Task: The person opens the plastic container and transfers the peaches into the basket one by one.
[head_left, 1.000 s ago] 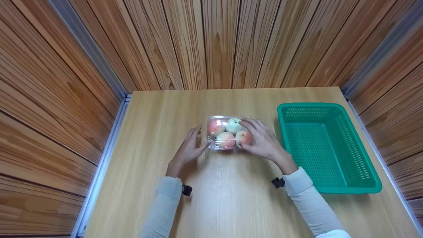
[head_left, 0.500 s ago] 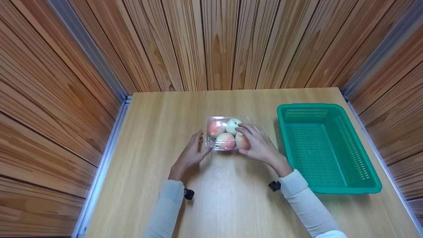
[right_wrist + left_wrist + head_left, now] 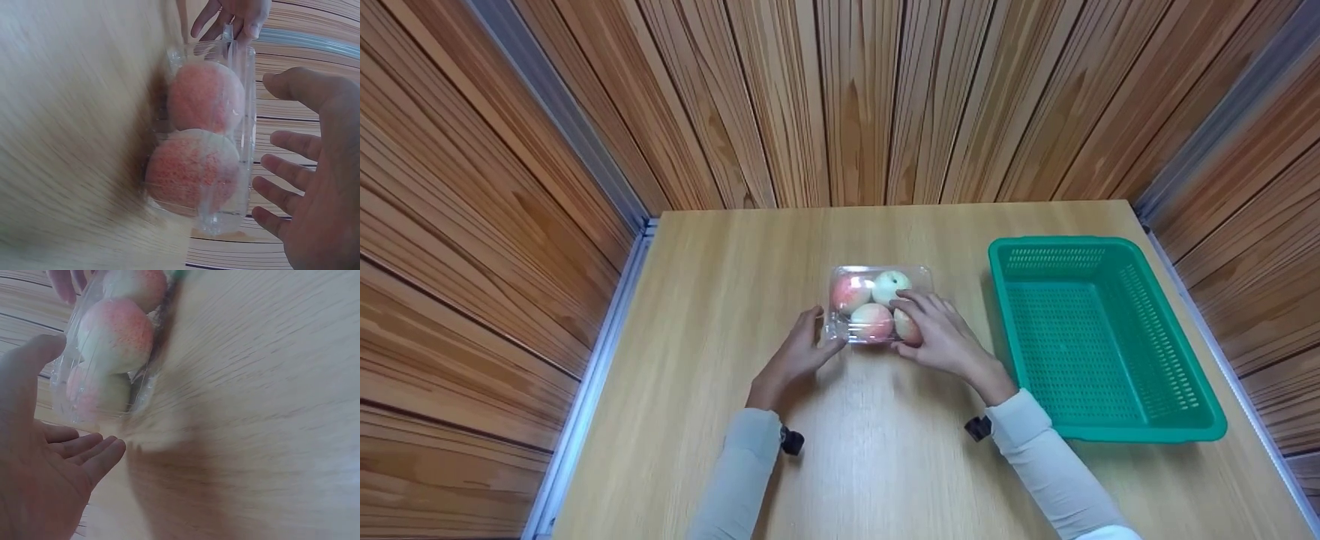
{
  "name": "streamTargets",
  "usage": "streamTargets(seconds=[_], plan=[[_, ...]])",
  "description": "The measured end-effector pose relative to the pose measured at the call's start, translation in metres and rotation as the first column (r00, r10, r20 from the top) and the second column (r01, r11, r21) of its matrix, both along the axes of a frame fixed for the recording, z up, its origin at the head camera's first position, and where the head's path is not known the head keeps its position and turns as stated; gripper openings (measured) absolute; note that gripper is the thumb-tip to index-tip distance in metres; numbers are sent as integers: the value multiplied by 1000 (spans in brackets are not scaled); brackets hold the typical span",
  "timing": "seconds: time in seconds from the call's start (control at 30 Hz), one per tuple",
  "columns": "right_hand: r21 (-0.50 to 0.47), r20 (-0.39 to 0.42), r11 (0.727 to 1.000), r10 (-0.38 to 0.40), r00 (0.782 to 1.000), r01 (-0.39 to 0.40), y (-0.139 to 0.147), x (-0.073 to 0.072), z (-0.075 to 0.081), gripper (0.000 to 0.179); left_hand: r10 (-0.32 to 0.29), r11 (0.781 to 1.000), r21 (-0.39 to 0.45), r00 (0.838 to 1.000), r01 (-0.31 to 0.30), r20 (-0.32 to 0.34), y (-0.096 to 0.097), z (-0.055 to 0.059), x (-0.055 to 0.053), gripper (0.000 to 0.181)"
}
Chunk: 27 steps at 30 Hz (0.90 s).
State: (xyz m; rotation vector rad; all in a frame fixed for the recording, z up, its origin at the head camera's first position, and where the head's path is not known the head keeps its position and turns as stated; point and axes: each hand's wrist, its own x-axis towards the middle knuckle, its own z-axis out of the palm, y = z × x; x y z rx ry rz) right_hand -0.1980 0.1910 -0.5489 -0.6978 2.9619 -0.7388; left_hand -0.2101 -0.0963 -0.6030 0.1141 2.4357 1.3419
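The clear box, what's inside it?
Four round, pink-and-pale fruits show through the box. In the head view, the right grip hides part of one, and the fruits hide what's beneath.

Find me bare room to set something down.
Free: the table left of the left grip, the strip behind the clear fruit box, and inside the green basket. Crowded: around the box, between left grip and right grip, and where the right sleeve runs beside the basket.

- Lit brightly in head view, with whitish glare on the near table (image 3: 877, 469).
- Glinting in small highlights on the clear box (image 3: 919, 277).
- Shadowed softly across the table in left wrist view.
- Hazy and slightly blurred in both wrist views.
- Bowed along the rail (image 3: 315, 43) in right wrist view.
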Motion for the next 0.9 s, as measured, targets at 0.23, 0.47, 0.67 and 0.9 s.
streamTargets(seconds=[0.23, 0.47, 0.67, 0.9], plan=[[9, 6, 1000, 3, 1000, -3, 0, -2, -8, 73, -6, 1000, 22, 1000, 6, 3, 5, -4, 1, 105], [35, -12, 999, 7, 1000, -7, 1, -5, -13, 74, -28, 996, 88, 999, 31, -32, 9, -12, -1, 105], [58, -40, 998, 21, 999, -19, 1, -7, -15, 75, -38, 991, 124, 996, 47, -78, 12, -17, -3, 100], [68, -49, 998, 17, 999, -13, -1, -8, -18, 76, -24, 986, 163, 996, 39, -88, 13, -20, -2, 97]])
